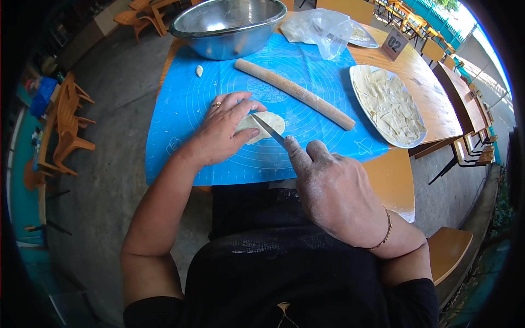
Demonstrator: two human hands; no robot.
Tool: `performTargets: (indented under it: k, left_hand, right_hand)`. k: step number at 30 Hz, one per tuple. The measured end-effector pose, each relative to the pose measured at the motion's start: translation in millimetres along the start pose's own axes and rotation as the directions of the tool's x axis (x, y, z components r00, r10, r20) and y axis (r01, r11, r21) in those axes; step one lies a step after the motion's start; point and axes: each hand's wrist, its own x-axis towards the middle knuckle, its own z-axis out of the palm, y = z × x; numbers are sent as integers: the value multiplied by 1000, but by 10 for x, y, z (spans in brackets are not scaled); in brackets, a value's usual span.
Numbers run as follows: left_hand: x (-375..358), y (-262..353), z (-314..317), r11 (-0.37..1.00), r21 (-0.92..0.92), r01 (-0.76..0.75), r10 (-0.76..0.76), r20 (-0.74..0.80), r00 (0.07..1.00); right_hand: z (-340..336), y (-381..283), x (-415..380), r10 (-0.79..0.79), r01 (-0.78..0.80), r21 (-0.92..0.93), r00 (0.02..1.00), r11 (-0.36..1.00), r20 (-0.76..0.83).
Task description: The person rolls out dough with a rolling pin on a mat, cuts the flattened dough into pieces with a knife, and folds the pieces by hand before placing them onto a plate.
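On the blue measuring mat lies a flat, rolled-out piece of dough. My left hand rests over the left part of it, fingers spread, thumb and fingertips touching the dough. A knife is in my flour-dusted right hand, which is closed around its handle; the blade slants up and left across the dough, its tip close to my left fingers. The handle is hidden by my hand. Beyond the dough, a wooden rolling pin lies diagonally. A small dough bit sits at the mat's upper left.
A large metal bowl stands at the mat's far edge, beside a clear plastic bag. On the right, a white oval plate carries many flat dough pieces. Behind it is a number sign. Orange chairs stand to the left.
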Motion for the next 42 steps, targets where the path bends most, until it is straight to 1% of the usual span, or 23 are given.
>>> performTargets:
  k: [2,6,15,17,19,24,27,29,30,32,35,36,38,39,40,41,42]
  left_hand:
    - [-1,10,4,1000,21,16,-17,10,1000]
    - [-14,-10,26,999,40,18,-18,-7,1000]
    - [-1,-4,8,999,41,12,-12,17,1000]
    - [1,2,6,999,42,8,-9,24,1000]
    - [7,35,-6,998,44,53,-55,46,997]
    - [14,19,-2,997,64,44,-48,59,997]
    - [10,33,-10,997,62,52,-56,64,996]
    - [8,38,-14,997,61,56,-60,68,996]
    - [8,32,-13,997,65,47,-51,66,997]
    - [10,38,-11,997,70,34,-39,63,997]
    - [7,53,-14,997,58,52,-55,52,997]
    - [5,52,-14,997,42,57,-59,51,997]
    - [-5,32,-9,998,29,63,-65,45,997]
    - [-18,8,-4,999,15,34,-34,11,999]
    - [-22,7,-12,1000,2,5,-4,-25,1000]
    - [-20,21,-31,1000,5,4,-4,-29,1000]
    - [-16,53,-57,998,-36,47,-48,-34,998]
  right_hand:
    - [23,9,21,-23,23,-32,1000,999,-10]
    - [32,-4,41,-18,18,-25,999,1000,-26]
    - [71,-17,51,28,-27,1,999,1000,-21]
    - [80,-21,46,13,-14,-24,1000,1000,-24]
    - [86,-16,46,0,-1,-26,1000,1000,-21]
    - [104,13,-9,-38,38,-6,999,999,-25]
    - [85,21,-98,-25,25,-3,1000,1000,-10]
    - [32,24,-176,-7,8,-14,998,1000,59]
    - [7,33,-216,-5,6,-14,998,1000,58]
    - [-52,62,-300,2,-5,33,996,999,94]
    - [-176,120,-430,28,-33,42,993,999,113]
    - [-222,146,-457,26,-31,40,994,999,110]
    - [-306,198,-485,72,-82,103,993,991,99]
    - [-333,224,-482,70,-80,102,993,992,96]
    - [-359,255,-465,67,-70,87,997,994,38]
    - [-381,281,-439,63,-61,72,998,996,-20]
    - [-392,278,-392,98,-96,43,994,995,-50]
